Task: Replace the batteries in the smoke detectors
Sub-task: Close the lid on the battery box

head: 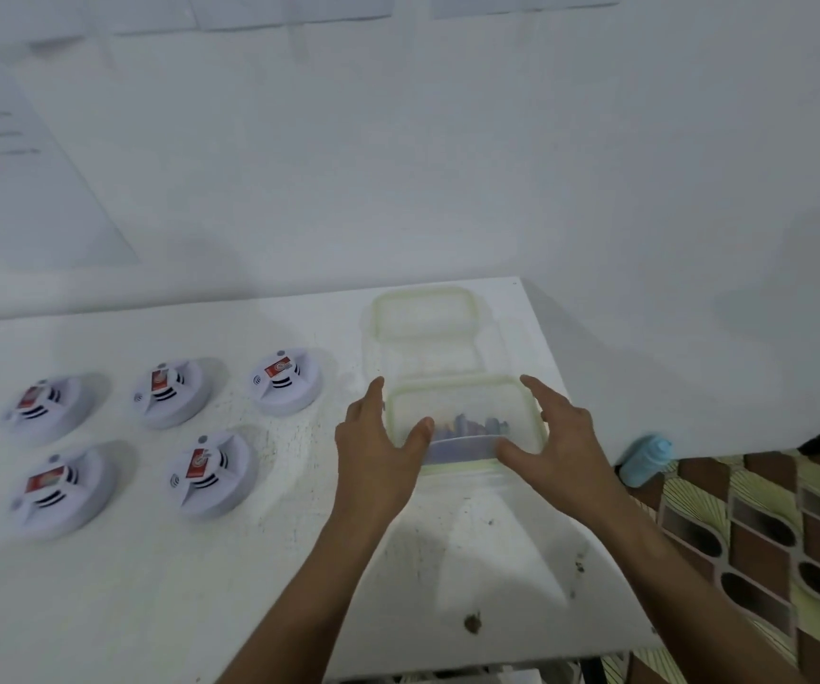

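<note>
Left hand (377, 454) and right hand (557, 444) flank near container (465, 424), one each side; thumbs over front rim, fingers along side walls. Grip wide, fingers nearly straight, bracketing rather than clamping; likely steadying box or about to lift lid. Dark upright shapes inside, blurred, probably batteries. Second container (423, 320) just behind, touching or nearly. Forearms reach in from lower edge, converging, wrists low over tabletop (472, 545). Five smoke detectors (210, 473) well left, two rows, face up, within left-hand reach.
</note>
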Available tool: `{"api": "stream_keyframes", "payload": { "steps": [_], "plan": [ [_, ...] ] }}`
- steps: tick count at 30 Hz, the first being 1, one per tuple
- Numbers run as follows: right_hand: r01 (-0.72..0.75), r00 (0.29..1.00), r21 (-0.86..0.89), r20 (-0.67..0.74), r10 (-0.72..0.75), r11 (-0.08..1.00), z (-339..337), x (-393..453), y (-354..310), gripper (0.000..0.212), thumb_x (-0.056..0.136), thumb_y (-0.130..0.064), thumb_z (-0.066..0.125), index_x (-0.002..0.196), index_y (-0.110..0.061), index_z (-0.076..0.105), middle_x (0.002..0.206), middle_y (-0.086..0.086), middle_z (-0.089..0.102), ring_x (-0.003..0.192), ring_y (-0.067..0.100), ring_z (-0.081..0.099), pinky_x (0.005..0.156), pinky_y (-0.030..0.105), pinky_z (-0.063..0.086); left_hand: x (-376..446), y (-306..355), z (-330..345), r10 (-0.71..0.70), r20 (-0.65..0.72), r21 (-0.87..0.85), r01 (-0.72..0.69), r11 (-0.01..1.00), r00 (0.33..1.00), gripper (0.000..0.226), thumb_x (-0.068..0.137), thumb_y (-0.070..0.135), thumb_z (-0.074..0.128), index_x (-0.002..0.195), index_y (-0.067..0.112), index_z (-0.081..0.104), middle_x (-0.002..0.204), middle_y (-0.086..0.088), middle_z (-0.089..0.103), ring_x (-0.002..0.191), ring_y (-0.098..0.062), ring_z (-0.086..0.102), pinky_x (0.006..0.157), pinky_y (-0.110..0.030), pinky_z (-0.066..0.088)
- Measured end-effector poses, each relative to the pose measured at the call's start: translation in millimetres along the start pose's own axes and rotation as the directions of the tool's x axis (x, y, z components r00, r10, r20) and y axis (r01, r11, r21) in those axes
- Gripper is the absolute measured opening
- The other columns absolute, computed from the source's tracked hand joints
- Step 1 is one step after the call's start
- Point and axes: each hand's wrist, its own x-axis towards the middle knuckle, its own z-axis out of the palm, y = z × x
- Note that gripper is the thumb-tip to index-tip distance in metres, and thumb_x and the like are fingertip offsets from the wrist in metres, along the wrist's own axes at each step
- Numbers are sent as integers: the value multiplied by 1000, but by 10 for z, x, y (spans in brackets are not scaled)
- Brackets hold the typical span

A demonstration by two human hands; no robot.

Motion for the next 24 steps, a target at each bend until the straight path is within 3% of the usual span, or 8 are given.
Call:
{"api": "stream_keyframes", "payload": {
  "steps": [5,12,18,24],
  "plan": [
    [-45,998,172,44,38,984,33,43,88,77,86,-30,73,150,-32,31,148,-11,43,132,15,46,106,32,43,-71,8,27,-55,13,-72,55,996,998,72,92,45,59,152,26,24,155,5,33,141,-14,32,101,-20,24],
    [8,1000,224,28,-14,975,132,-130,222,82,86,-29,73,152,-35,25,148,-15,43,129,11,51,105,34,48,-314,-56,92,-81,8,-126,81,989,997,69,95,47,52,153,31,17,156,12,28,142,-11,30,99,-17,23],
    [4,1000,331,-17,2,944,252,-182,238,85,88,-21,72,152,-39,19,143,-8,50,121,11,57,81,4,50,-300,-63,153,-98,-20,-181,93,979,995,74,94,44,55,154,32,13,159,12,21,145,-10,24,105,-20,20],
    [-30,999,354,25,22,935,190,-198,262,97,84,-29,76,153,-44,9,143,-7,54,115,9,62,84,13,53,-256,-114,106,-67,47,-199,76,977,997,74,95,43,53,154,34,9,157,15,21,142,-6,24,103,-21,22]
  ]
}}
